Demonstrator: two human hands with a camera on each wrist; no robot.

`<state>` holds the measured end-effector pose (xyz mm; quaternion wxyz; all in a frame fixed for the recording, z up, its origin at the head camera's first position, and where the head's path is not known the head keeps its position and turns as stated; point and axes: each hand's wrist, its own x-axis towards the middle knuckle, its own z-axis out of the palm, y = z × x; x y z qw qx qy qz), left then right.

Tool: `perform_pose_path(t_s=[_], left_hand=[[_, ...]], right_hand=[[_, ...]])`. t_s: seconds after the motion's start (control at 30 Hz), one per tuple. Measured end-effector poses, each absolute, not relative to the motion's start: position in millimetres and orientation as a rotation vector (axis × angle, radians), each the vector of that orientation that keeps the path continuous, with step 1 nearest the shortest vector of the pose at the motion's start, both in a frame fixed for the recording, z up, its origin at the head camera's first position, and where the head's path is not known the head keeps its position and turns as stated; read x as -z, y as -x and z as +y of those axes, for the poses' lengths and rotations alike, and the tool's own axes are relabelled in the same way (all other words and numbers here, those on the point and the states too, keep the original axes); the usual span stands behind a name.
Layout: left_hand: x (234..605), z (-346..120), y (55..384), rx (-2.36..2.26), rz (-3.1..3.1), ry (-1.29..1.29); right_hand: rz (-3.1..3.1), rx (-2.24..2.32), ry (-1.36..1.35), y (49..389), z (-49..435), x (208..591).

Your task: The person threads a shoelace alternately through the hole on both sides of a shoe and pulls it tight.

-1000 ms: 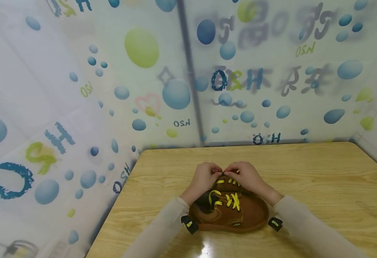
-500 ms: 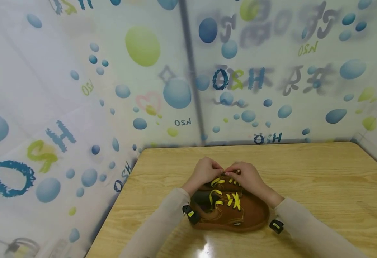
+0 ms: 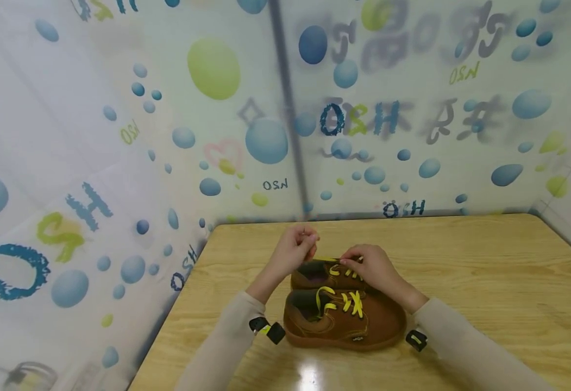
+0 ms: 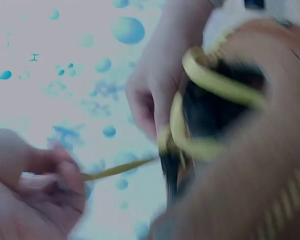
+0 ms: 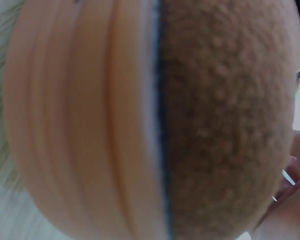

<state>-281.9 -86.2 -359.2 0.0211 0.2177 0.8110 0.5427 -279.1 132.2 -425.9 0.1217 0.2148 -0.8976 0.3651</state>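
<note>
Two brown shoes with yellow laces stand side by side on the table, toes to the right. My left hand [image 3: 292, 250], raised left of the far shoe [image 3: 309, 278], pinches a yellow shoelace [image 4: 120, 169] that stretches straight back to that shoe. At the far shoe's upper eyelets, my right hand [image 3: 370, 266] pinches the shoelace between thumb and fingers and partly covers the shoe. Nearer to me is the other shoe [image 3: 385, 323], untouched by the fingers, its lace standing in a loose loop. Its toe [image 5: 225, 120] fills most of the right wrist view.
The light wood table [image 3: 485, 271] runs on to both sides of the shoes. A patterned curtain [image 3: 246, 163] hangs behind the table and along its left side. Black camera straps [image 3: 267, 329] sit on both sleeves.
My left hand has moved left and slightly up from the right hand, drawing a length of lace out straight. The right hand stays almost in place. Both shoes stand where they were.
</note>
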Motion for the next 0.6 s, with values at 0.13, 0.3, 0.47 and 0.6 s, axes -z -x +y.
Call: perform_pose_path(t_s=[0.13, 0.3, 0.47, 0.6], left_hand=[[374.0, -96.3, 277.3, -1.161, 2.748, -0.609], [384.0, -83.7, 274.9, -0.560, 2.987, -0.784], [388.5, -75.7, 269.0, -0.263, 3.069, -0.891], [393.1, -76.2, 269.0, -0.232, 3.174, -1.050]], right_hand=[[-2.630, -1.068, -0.599, 276.6, 130.4, 424.5], [-2.640, -1.078, -0.598, 274.6, 130.4, 421.9], [-2.645, -1.094, -0.599, 273.2, 129.7, 422.7], [-2.629, -1.085, -0.605, 272.4, 130.8, 422.4]])
